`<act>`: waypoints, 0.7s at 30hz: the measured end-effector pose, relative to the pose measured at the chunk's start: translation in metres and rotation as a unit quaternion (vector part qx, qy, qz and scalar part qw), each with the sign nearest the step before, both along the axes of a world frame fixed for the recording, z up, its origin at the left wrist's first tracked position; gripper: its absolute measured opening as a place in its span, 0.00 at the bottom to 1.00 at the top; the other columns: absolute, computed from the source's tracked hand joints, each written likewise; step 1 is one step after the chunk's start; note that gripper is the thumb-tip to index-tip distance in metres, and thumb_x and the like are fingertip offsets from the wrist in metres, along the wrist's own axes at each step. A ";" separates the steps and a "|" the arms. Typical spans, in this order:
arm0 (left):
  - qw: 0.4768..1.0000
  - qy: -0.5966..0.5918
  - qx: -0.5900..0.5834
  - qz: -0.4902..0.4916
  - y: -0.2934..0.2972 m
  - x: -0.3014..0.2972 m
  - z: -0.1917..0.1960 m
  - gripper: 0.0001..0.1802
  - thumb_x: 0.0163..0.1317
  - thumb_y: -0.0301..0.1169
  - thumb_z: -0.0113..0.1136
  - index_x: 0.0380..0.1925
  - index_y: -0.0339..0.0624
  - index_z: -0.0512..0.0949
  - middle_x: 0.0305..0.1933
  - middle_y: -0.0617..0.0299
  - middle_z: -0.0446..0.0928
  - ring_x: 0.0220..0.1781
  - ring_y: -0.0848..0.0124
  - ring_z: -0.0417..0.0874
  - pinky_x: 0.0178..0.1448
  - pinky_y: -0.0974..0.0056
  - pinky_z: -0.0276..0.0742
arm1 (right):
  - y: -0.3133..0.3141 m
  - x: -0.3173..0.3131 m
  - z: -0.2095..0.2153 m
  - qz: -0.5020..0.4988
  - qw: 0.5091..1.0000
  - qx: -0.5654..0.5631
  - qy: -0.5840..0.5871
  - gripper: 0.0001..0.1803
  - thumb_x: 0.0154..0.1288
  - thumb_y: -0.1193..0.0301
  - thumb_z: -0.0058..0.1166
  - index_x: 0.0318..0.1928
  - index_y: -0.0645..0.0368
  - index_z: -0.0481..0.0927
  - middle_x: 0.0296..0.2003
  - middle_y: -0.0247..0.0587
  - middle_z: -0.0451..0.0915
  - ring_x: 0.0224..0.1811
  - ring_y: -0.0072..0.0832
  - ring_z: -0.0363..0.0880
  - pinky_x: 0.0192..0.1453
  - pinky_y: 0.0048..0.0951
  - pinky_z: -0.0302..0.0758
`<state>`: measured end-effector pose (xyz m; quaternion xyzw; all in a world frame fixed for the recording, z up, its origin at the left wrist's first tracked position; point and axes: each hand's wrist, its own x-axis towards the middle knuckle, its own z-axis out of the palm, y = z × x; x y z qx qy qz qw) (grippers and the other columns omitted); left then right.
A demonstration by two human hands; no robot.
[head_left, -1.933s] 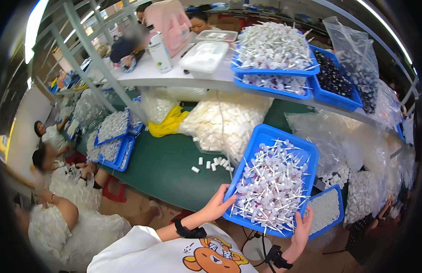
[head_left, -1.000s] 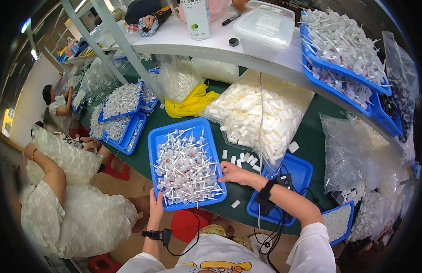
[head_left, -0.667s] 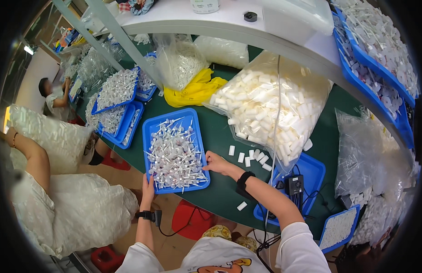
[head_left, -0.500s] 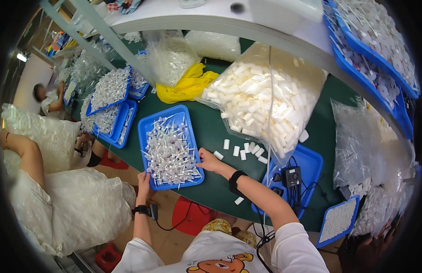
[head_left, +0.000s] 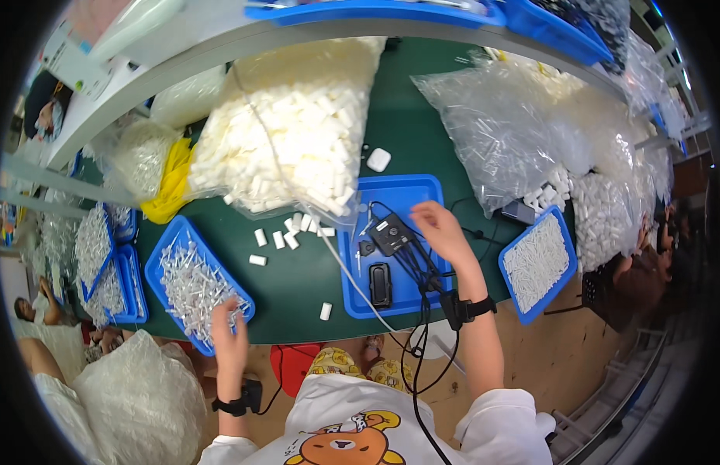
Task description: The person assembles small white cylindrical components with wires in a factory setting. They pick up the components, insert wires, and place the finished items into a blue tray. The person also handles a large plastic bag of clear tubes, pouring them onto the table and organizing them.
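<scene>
My left hand (head_left: 229, 333) rests on the near corner of a blue tray (head_left: 167, 249) full of small white stick-like parts (head_left: 191, 285), which lies at the left of the green table (head_left: 298, 283). My right hand (head_left: 442, 231) hovers with spread fingers over the right side of a second blue tray (head_left: 422, 198) in front of me. That tray holds two small black devices (head_left: 389, 234) and black cables. Several loose white blocks (head_left: 286, 235) lie on the table between the two trays.
A big clear bag of white blocks (head_left: 294, 143) lies behind the trays. Clear bags of small parts (head_left: 503, 128) fill the right side, beside a blue tray of white parts (head_left: 536, 262). Stacked blue trays (head_left: 104, 271) and a yellow bag (head_left: 170, 182) sit left. A shelf (head_left: 220, 43) overhangs the back.
The tray of white stick parts has been set down at the table's left. My right hand has left it and moved right, over the tray with the black devices.
</scene>
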<state>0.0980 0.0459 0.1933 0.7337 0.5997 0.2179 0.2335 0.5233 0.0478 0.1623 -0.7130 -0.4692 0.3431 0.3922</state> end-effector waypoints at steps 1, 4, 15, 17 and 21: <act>0.998 -0.013 -0.024 -0.062 0.006 0.031 0.005 0.13 0.57 0.22 0.51 0.44 0.35 0.73 0.40 0.50 0.74 0.44 0.54 0.75 0.52 0.58 0.69 | -0.015 0.017 -0.005 -0.080 0.994 -0.044 -0.062 0.12 0.59 0.70 0.52 0.41 0.63 0.76 0.34 0.50 0.80 0.39 0.41 0.80 0.42 0.33 0.75; 0.978 -0.019 -0.058 -0.201 0.013 0.109 0.008 0.11 0.55 0.22 0.53 0.40 0.36 0.75 0.37 0.50 0.75 0.43 0.53 0.75 0.49 0.55 0.69 | -0.049 0.055 -0.032 -0.160 0.933 -0.112 -0.301 0.11 0.56 0.72 0.53 0.38 0.65 0.75 0.34 0.53 0.78 0.37 0.50 0.77 0.42 0.45 0.73; 0.891 0.049 -0.044 -0.450 0.015 0.239 -0.044 0.14 0.55 0.27 0.54 0.42 0.37 0.74 0.40 0.55 0.73 0.44 0.59 0.73 0.49 0.58 0.67 | -0.024 0.118 -0.058 -0.229 0.822 -0.097 -0.512 0.17 0.52 0.66 0.61 0.35 0.61 0.68 0.33 0.46 0.70 0.34 0.44 0.73 0.38 0.39 0.69; 0.881 0.068 -0.041 -0.467 0.014 0.248 -0.052 0.16 0.54 0.28 0.55 0.44 0.37 0.74 0.40 0.55 0.73 0.45 0.58 0.73 0.50 0.58 0.68 | -0.018 0.124 -0.068 -0.195 0.779 -0.139 -0.579 0.14 0.52 0.67 0.59 0.34 0.57 0.69 0.32 0.42 0.71 0.34 0.37 0.75 0.39 0.34 0.69; 0.878 0.047 -0.093 -0.467 0.013 0.256 -0.061 0.15 0.56 0.29 0.55 0.44 0.38 0.74 0.43 0.55 0.73 0.47 0.57 0.73 0.51 0.56 0.69 | -0.020 0.132 -0.090 -0.145 0.749 -0.201 -0.614 0.06 0.53 0.73 0.52 0.32 0.55 0.71 0.30 0.37 0.72 0.32 0.33 0.77 0.39 0.33 0.71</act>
